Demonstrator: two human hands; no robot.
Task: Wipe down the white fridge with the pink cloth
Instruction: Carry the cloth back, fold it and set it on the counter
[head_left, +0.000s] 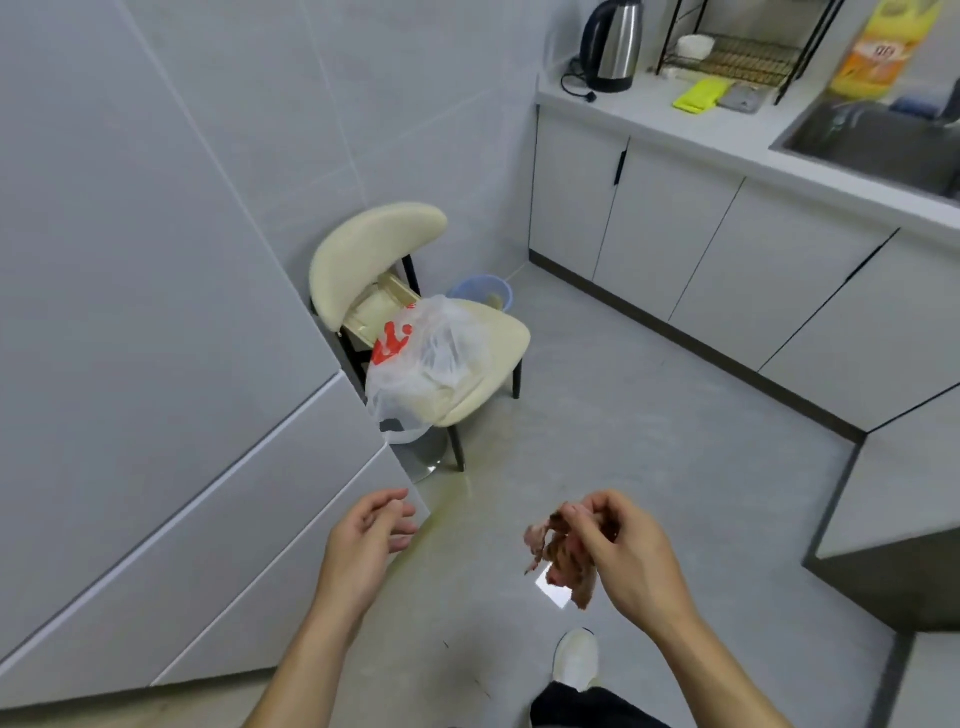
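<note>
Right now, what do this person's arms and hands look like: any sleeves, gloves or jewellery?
Both forearms are bare to the picture's edge; no sleeve shows. The left hand and right hand wear no gloves, and no watch or ring is visible. Below are a white shoe and dark trouser leg.

white fridge, pink cloth, cream chair

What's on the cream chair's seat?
A translucent white plastic bag with red print lies on the chair seat, hanging over one edge. Its contents cannot be made out.
</note>
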